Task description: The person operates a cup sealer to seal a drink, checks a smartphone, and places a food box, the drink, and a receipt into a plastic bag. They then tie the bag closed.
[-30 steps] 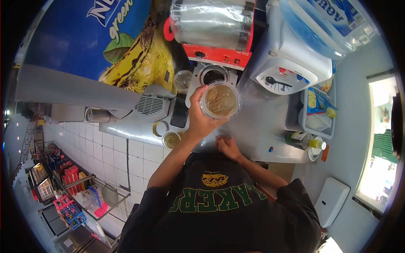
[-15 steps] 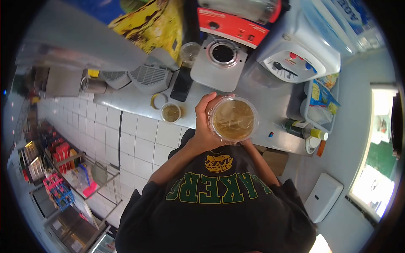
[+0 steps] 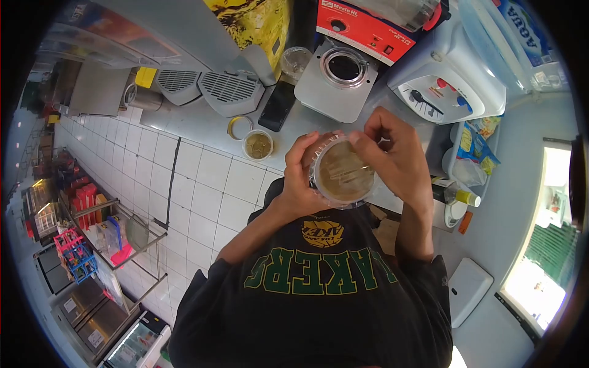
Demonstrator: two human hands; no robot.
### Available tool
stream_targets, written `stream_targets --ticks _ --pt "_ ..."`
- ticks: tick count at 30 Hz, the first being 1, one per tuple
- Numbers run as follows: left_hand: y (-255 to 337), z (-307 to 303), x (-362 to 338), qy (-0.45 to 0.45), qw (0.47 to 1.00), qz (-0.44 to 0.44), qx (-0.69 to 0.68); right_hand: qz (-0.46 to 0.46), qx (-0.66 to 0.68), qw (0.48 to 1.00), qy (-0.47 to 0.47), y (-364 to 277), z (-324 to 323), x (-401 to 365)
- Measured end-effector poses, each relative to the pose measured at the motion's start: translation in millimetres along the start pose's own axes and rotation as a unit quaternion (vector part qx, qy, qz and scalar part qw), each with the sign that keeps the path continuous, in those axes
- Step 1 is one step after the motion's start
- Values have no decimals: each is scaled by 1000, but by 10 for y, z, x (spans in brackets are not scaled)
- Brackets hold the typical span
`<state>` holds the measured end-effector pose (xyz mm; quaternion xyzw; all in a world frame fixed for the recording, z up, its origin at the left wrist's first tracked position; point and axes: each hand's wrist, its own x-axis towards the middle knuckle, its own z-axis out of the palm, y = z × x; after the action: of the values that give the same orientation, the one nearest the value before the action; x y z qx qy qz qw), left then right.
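In front of my chest, my left hand (image 3: 299, 176) is wrapped round the side of a plastic cup (image 3: 345, 172) of pale brown drink. Clear film covers its top, with wrinkled edges showing round the rim. Over the rim's far right side, my right hand (image 3: 399, 156) has its thumb and forefinger pinched together. Whether the film's edge is between them is not clear. Beyond my hands stands the red cup sealing machine (image 3: 366, 27), its round metal cup holder (image 3: 343, 66) facing up. A smaller cup of brown liquid (image 3: 258, 145) sits at the counter's edge.
Beside the small cup lie a yellowish tape roll (image 3: 240, 127) and a black phone (image 3: 277, 107). An upturned clear cup (image 3: 296, 61) stands by the sealer. To the right are a white water dispenser (image 3: 448, 86), a basket of packets (image 3: 475, 150) and a yellow-capped bottle (image 3: 457, 194).
My right hand has come up from behind the cup to its rim, fingers pinched. My left hand still holds the cup. The view has shifted slightly.
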<state>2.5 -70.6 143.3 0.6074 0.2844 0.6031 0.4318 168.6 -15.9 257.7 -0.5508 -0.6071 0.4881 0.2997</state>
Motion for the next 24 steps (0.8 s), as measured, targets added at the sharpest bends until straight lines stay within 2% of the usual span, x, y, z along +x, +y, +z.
stream_targets --ticks 1,2,4,7,11,13,14,15,17,18,19,20,22,23,24 --pt "4 -8 -12 2 1000 1 1 -11 -69 998 8 -35 49 32" --pt "10 -12 -23 18 999 -17 23 -12 -70 997 6 -53 106 44" --pt "37 -40 5 39 998 -33 45 -83 -174 980 40 -69 235 70" --pt "60 -101 57 42 992 -4 123 -128 -205 968 68 -86 419 25" --pt "-9 -140 50 77 991 -37 106 -151 -229 959 73 -94 502 -65" --pt "0 -147 75 83 990 -43 101 -153 -233 960 41 -115 481 -101" --pt "19 -147 89 105 991 -75 39 -151 -234 960 42 -95 466 -102" --pt "34 -146 102 127 986 -107 -23 -173 -223 959 29 -58 439 -108" --pt "44 -202 132 122 987 -88 -60 -193 -213 958 19 -39 377 -129" --pt "52 -227 139 119 986 -69 -95 -146 -131 980 -6 -59 343 -167" --pt "65 -235 144 118 986 -70 -96 -98 -48 994 -31 -62 309 -195" --pt "74 -239 156 117 988 -82 -62 -97 -48 994 -29 -40 265 -207" --pt "79 -258 165 114 989 -95 -29 -28 48 997 -62 25 172 -232" --pt "78 -280 172 89 993 -78 -5 -28 48 997 -61 74 142 -235" --pt "77 -288 176 65 996 -61 18 -26 114 991 -59 137 122 -236"
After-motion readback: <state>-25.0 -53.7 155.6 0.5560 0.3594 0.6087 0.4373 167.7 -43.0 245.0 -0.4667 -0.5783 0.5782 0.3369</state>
